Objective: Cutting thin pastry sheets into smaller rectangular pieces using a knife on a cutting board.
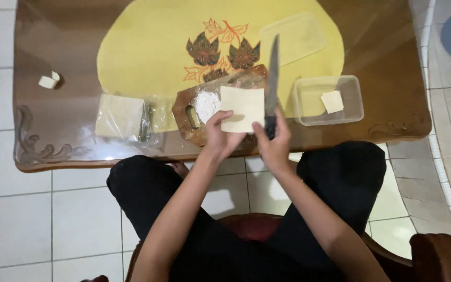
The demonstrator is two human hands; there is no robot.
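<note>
A glass-topped wooden bench [392,78] is being shown over white floor tiles [16,219], with a yellow leaf-printed cloth [147,47] under the glass. Left of the wooden cutting board [184,112], a clear bag of pale squares [121,117] is lying, and farther left a small folded piece [49,80]. Over the board, a pale square sheet [242,108] is being pinched by the left hand [221,137]. A knife [272,86] is being gripped, blade up, by the right hand [273,143]. Right of the board, a clear container [356,99] is holding one square.
</note>
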